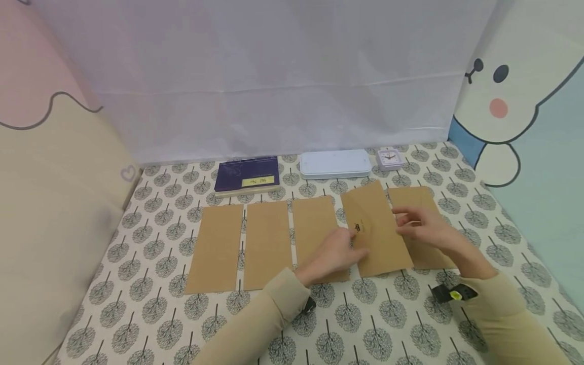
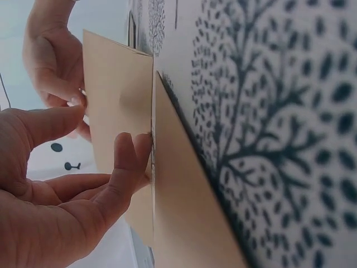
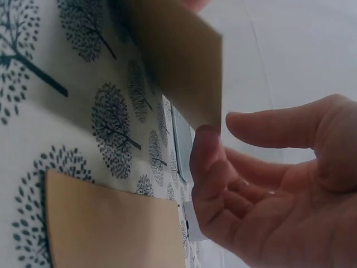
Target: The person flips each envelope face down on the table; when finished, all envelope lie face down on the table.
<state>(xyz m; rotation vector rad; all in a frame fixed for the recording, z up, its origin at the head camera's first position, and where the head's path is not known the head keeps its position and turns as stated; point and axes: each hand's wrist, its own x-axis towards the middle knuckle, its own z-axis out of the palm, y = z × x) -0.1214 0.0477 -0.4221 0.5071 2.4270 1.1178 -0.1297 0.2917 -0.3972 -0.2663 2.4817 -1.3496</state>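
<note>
A brown kraft-paper booklet (image 1: pixel 378 243) with small black print, fourth from the left in a row, lies askew with its right side raised off the cloth. My left hand (image 1: pixel 335 253) is at its left edge, fingertips right at the cover and thumb spread away in the left wrist view. At the raised right edge is my right hand (image 1: pixel 426 230). The right wrist view has its fingers (image 3: pixel 206 151) against the booklet's corner, while the thumb stands apart from it. The fifth booklet (image 1: pixel 422 253) lies partly hidden below that hand.
Three more kraft booklets lie to the left, the nearest one (image 1: pixel 315 215) partly covered by my left hand. Behind the row are a dark blue book (image 1: pixel 246 172), a pale tin case (image 1: pixel 335 163) and a small lilac clock (image 1: pixel 389 159). A tree-patterned cloth (image 1: pixel 150 324) covers the table.
</note>
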